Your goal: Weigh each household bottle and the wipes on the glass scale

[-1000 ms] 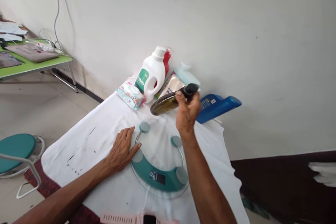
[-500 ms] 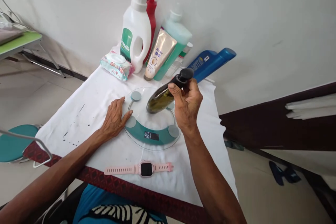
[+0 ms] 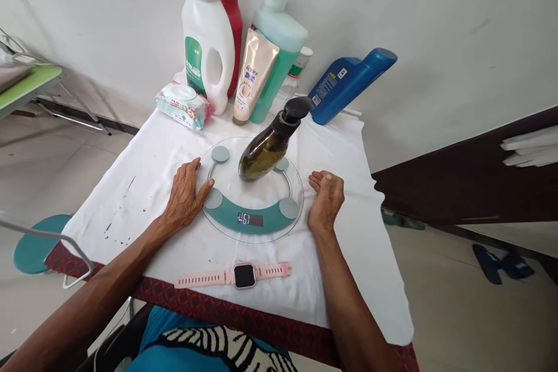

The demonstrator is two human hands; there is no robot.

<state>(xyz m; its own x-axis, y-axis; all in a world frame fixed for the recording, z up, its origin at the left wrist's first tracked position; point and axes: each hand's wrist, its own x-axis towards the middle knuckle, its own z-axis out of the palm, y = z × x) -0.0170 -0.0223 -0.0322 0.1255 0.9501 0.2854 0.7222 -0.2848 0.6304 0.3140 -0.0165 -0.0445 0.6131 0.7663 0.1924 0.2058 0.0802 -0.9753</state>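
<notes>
A dark green pump bottle (image 3: 265,154) with a black pump head stands on the round glass scale (image 3: 248,218), appearing tilted to the right in this view. No hand touches it. The scale has a teal band with a lit display (image 3: 250,220). My left hand (image 3: 185,195) lies flat at the scale's left side, open, its thumb at the glass edge. To the right of the scale rests my right hand (image 3: 326,200), its fingers loosely curled in with nothing visible in them. A pink-strapped smartwatch (image 3: 244,275) lies in front of the scale.
Along the wall stand a white detergent jug (image 3: 207,40), a red bottle (image 3: 232,17), a beige tube (image 3: 255,75), a green bottle (image 3: 281,52) and a leaning blue bottle (image 3: 349,87). A wipes pack (image 3: 185,104) lies left. A teal stool (image 3: 41,244) stands beside the table.
My right hand has let go of the pump bottle and moved down to the cloth right of the scale. The bottle now stands by itself. My left hand stays at the scale's edge.
</notes>
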